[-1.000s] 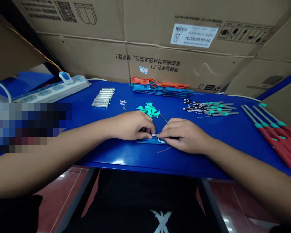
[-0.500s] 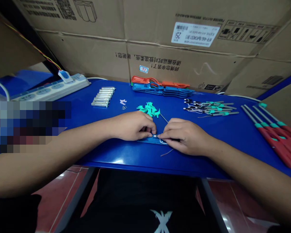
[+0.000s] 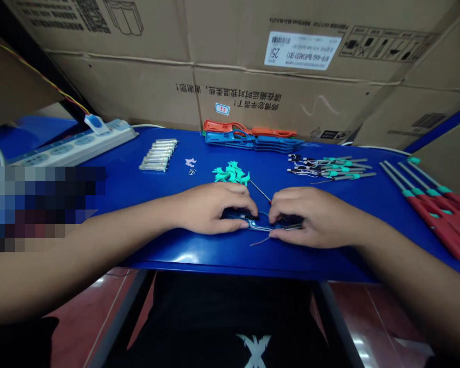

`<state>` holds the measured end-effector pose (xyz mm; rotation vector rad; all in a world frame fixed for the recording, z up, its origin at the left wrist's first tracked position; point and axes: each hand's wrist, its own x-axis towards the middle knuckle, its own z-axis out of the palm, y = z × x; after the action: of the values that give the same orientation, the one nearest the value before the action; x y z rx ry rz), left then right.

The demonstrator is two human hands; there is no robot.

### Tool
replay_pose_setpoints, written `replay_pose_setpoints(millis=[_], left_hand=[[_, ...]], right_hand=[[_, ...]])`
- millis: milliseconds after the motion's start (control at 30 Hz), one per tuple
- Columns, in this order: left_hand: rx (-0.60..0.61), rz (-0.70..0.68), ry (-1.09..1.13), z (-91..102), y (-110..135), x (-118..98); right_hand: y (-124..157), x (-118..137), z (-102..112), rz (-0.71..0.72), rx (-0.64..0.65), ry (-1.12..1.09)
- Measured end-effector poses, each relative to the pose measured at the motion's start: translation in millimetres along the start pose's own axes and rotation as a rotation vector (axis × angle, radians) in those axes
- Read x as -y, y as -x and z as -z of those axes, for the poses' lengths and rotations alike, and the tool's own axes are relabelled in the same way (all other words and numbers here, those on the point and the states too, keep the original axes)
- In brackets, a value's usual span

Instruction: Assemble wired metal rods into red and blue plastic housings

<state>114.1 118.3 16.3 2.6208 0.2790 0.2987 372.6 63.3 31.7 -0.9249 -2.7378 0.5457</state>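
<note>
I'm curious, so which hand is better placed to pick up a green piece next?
Left, probably. The left hand sits right below the teal plastic pieces, while the right hand is farther off to the side. Both hands are on the blue plastic piece, so the left would have to let go first.

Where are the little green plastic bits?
In the head view, the teal plastic pieces lie on the blue table, just beyond the left hand and in front of the stack of orange and blue plastic handles.

Left hand (image 3: 214, 208), right hand (image 3: 310, 217) curled inward, fingertips just apart; forearms (image 3: 406, 260) angled toward center, wrists low.
</note>
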Motion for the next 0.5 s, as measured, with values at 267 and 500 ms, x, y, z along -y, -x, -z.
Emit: replay_pose_setpoints(millis=[267, 500], left_hand=[[0.058, 0.049, 0.037, -5.6, -0.7, -4.8], [0.019, 0.059, -0.033, -7.9, 0.5, -10.1]], right_hand=[[-4.0, 10.6, -10.8, -0.201, 0.073, -0.038], [-6.6, 17.0, -15.0, -0.284, 0.015, -0.107]])
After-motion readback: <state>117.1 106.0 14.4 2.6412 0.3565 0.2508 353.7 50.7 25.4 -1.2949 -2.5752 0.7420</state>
